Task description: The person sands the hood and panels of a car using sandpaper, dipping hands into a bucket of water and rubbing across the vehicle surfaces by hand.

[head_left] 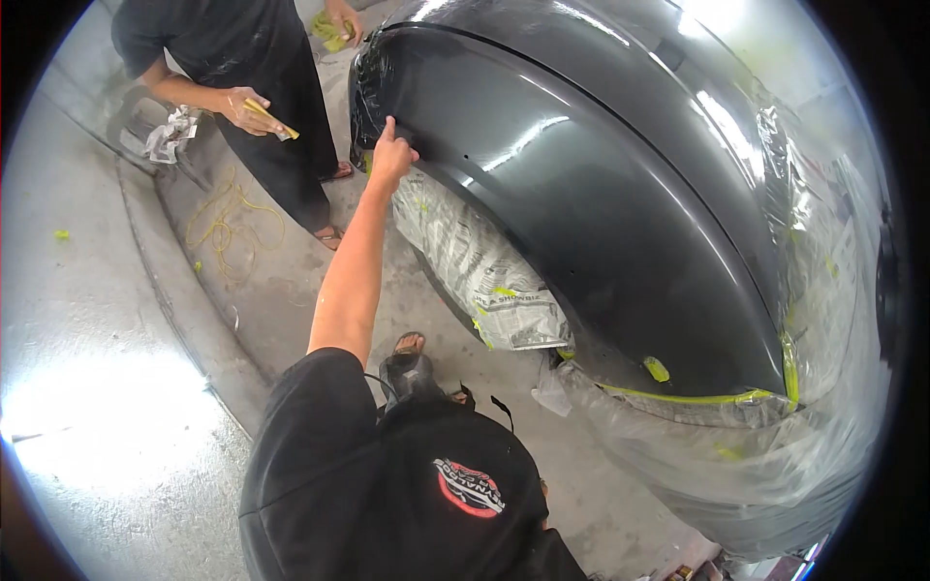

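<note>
My left hand (392, 158) reaches out to a glossy dark grey car fender (542, 184). Its index finger points at the fender's far end and the thumb sticks out to the side. Nothing is held in it, and I cannot tell whether the fingertip touches the paint. Just beneath lies the wheel opening, covered with masking newspaper (475, 257) stuck down with yellow-green tape. A short piece of masking tape (657, 369) is on the fender's near lower end. My right hand is out of sight.
A co-worker in dark clothes (257, 68) stands at the far left, one hand holding a flat yellowish block (271, 118), the other near a yellow-green wad (331, 32). Yellow cord (228, 228) lies on the floor by a low concrete ledge (160, 261). Clear plastic sheeting (697, 465) drapes the car.
</note>
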### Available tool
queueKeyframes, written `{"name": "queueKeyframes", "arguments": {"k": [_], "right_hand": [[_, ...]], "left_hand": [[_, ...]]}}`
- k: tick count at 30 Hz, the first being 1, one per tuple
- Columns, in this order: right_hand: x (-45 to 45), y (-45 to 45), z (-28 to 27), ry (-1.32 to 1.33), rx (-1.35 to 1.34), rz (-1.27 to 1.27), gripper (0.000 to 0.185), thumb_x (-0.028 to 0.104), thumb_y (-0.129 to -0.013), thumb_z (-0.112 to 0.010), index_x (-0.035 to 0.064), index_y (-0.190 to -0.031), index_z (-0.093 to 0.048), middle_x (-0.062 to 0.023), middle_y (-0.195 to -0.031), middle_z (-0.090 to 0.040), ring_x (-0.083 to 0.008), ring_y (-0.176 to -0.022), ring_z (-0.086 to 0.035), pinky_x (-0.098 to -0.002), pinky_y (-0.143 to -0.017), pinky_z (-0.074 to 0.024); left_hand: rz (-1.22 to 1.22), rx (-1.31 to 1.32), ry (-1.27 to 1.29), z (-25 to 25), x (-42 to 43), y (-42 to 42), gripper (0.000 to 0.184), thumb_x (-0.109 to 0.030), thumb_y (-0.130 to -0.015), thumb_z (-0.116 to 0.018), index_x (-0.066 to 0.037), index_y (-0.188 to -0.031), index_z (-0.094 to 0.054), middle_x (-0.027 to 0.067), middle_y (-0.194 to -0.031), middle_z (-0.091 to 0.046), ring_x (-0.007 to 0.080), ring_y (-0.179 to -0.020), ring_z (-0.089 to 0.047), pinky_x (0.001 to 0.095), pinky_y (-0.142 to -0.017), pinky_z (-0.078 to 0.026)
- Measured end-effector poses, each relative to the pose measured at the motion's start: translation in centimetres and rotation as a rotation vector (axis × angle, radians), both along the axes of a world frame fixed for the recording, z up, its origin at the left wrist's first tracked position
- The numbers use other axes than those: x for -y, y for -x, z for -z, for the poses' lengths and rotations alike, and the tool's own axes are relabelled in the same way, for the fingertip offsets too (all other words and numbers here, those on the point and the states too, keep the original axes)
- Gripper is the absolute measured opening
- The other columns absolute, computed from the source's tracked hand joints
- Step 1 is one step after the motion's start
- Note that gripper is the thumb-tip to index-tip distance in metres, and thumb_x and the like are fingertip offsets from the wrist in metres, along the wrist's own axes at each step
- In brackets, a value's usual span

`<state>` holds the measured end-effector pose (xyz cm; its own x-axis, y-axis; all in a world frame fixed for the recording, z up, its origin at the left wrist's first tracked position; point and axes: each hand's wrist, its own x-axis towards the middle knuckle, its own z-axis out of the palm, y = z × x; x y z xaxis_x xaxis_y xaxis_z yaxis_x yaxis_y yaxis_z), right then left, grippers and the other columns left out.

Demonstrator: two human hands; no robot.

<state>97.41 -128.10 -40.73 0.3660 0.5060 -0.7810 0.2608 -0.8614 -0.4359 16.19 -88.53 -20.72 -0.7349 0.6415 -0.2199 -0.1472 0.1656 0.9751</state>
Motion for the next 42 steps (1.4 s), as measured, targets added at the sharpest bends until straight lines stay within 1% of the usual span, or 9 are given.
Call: {"name": "queueKeyframes", "arguments": {"k": [7, 11, 14, 20, 22, 24, 32, 38, 42], "right_hand": [[2.1, -3.0, 0.4, -0.053, 0.026, -0.181, 0.036, 0.029, -0.101, -0.046, 0.0040, -0.109, -0.072, -0.0259, -0.105, -0.073, -0.0430, -0.097, -0.071, -0.0563, -0.087, -0.0544], [3.0, -3.5, -0.4, 0.067, 0.668, -1.364, 0.033, 0.028, -0.100, -0.050, 0.0021, -0.104, -0.070, -0.0259, -0.101, -0.073, -0.0435, -0.096, -0.071, -0.0542, -0.084, -0.0561], [7.2, -9.7, 5.4, -0.091, 0.655, -1.109, 0.030, 0.029, -0.097, -0.056, 0.0017, -0.100, -0.067, -0.0264, -0.102, -0.072, -0.0453, -0.095, -0.071, -0.0531, -0.079, -0.0573], [5.6, -8.2, 3.7, -0.143, 0.526, -1.094, 0.037, 0.033, -0.099, -0.057, -0.0005, -0.113, -0.066, -0.0236, -0.105, -0.072, -0.0420, -0.094, -0.071, -0.0512, -0.075, -0.0572], [5.1, -7.7, 3.1, -0.042, 0.238, -0.527, 0.038, 0.034, -0.100, -0.057, -0.0005, -0.115, -0.066, -0.0234, -0.106, -0.072, -0.0414, -0.094, -0.071, -0.0508, -0.076, -0.0571], [4.8, -6.8, 2.6, -0.020, 0.045, -0.047, 0.040, 0.034, -0.100, -0.057, -0.0006, -0.116, -0.065, -0.0233, -0.108, -0.071, -0.0409, -0.095, -0.071, -0.0505, -0.076, -0.0571], [6.3, -7.0, 2.1, -0.084, -0.044, 0.118, 0.044, 0.037, -0.101, -0.056, -0.0009, -0.123, -0.063, -0.0225, -0.112, -0.070, -0.0387, -0.096, -0.070, -0.0490, -0.078, -0.0569], [8.5, -7.3, 2.9, -0.107, -0.072, 0.219, 0.048, 0.040, -0.102, -0.056, -0.0011, -0.128, -0.062, -0.0220, -0.116, -0.069, -0.0370, -0.098, -0.070, -0.0479, -0.079, -0.0568], [10.2, -6.0, 3.5, -0.104, -0.094, 0.300, 0.051, 0.041, -0.103, -0.056, -0.0012, -0.131, -0.061, -0.0216, -0.118, -0.069, -0.0359, -0.098, -0.070, -0.0472, -0.079, -0.0567]], "left_hand": [[0.091, -0.029, 0.220, -0.5, -0.5, 8.3, 0.080, 0.000, -0.091, -0.047, -0.018, -0.166, -0.029, 0.0113, -0.086, -0.068, 0.0152, -0.060, -0.057, 0.0315, -0.047, -0.041], [0.129, 0.001, 0.263, 0.0, -0.7, 7.4, 0.079, 0.000, -0.092, -0.047, -0.024, -0.166, -0.032, 0.0087, -0.085, -0.068, 0.0141, -0.060, -0.054, 0.0293, -0.047, -0.039], [0.113, -0.058, 0.181, 1.1, -0.7, 4.2, 0.075, -0.001, -0.092, -0.047, -0.017, -0.164, -0.035, 0.0118, -0.094, -0.072, 0.0153, -0.065, -0.062, 0.0328, -0.054, -0.049], [0.155, -0.357, 0.113, -1.5, 2.3, -6.2, 0.072, -0.011, -0.090, -0.053, -0.009, -0.161, -0.038, 0.0260, -0.099, -0.075, 0.0283, -0.079, -0.076, 0.0405, -0.079, -0.059], [0.166, -0.441, 0.163, -2.9, 2.7, -9.7, 0.070, -0.012, -0.092, -0.052, -0.013, -0.161, -0.039, 0.0282, -0.099, -0.074, 0.0359, -0.087, -0.076, 0.0463, -0.085, -0.057], [0.177, -0.581, 0.167, -3.4, 3.1, -13.1, 0.070, -0.012, -0.094, -0.050, -0.015, -0.162, -0.036, 0.0253, -0.091, -0.074, 0.0371, -0.079, -0.074, 0.0471, -0.082, -0.056], [0.331, -0.848, 0.175, -5.7, 6.1, -30.8, 0.086, -0.009, -0.093, -0.054, -0.019, -0.167, -0.012, 0.0285, -0.079, -0.070, 0.0514, -0.073, -0.067, 0.0604, -0.071, -0.052], [0.856, -0.924, 0.224, -1.3, 10.0, -47.4, 0.098, -0.006, -0.093, -0.056, -0.013, -0.166, 0.009, 0.0257, -0.075, -0.070, 0.0429, -0.066, -0.070, 0.0568, -0.060, -0.053], [1.514, -0.874, 0.312, 3.2, 14.4, -55.0, 0.101, -0.005, -0.090, -0.060, -0.007, -0.166, 0.005, 0.0270, -0.101, -0.073, 0.0376, -0.087, -0.075, 0.0508, -0.077, -0.059]]}}
